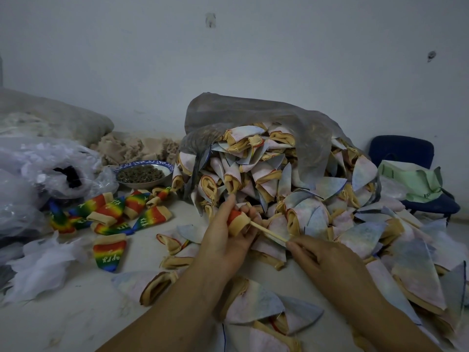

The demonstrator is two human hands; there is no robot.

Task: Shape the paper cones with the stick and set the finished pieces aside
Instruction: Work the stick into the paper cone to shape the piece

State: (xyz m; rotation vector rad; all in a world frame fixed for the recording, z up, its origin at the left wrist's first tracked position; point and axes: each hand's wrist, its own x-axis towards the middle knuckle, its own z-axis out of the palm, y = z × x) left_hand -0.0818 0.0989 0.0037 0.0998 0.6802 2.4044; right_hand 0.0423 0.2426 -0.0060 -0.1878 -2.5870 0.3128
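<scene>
Before the heaped pile (279,174): left hand (223,242) grips cone (237,222), mouth facing right; right hand (327,260) pinches stick (269,232), long axis running down-right from that mouth. Finished rainbow pieces (109,212) lie well left.

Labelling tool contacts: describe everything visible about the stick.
The stick is thin, straight, pale tan and wood-like. It slants from upper left down to lower right. Its upper end enters the tan mouth of the red-and-tan cone gripped by the left hand. The right hand pinches its lower end, hiding the tip.
</scene>
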